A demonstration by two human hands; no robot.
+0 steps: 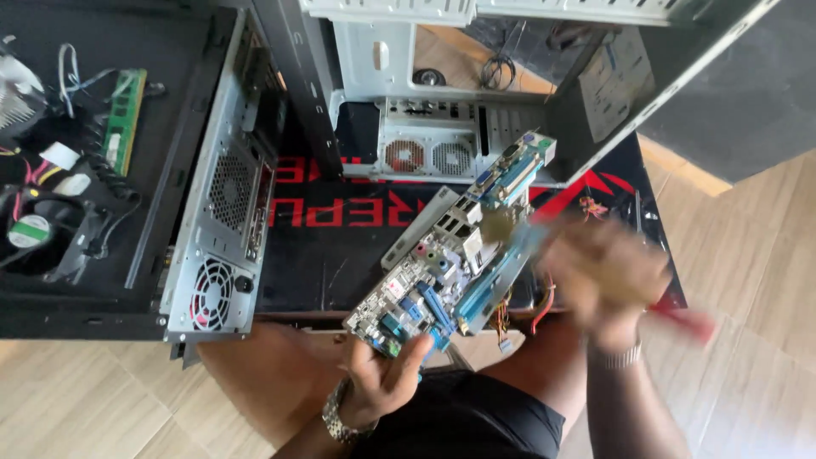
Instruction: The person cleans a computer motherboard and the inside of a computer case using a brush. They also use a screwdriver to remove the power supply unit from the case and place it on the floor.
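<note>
My left hand (pixel 387 378) grips the near edge of a computer motherboard (pixel 455 246) with blue slots and rear ports, held tilted above my lap. My right hand (pixel 608 276) is blurred with motion just right of the board. It holds a tool with a red handle (pixel 688 323), and a brush-like tip shows near the board's ports (pixel 497 225). A metal watch sits on each wrist.
A black mat with red lettering (pixel 340 221) lies ahead. An open grey computer case (pixel 221 212) lies at left, with a memory stick (pixel 123 119), a fan (pixel 34 229) and cables. A second open case (pixel 476 93) stands at the back. Pale tiled floor surrounds them.
</note>
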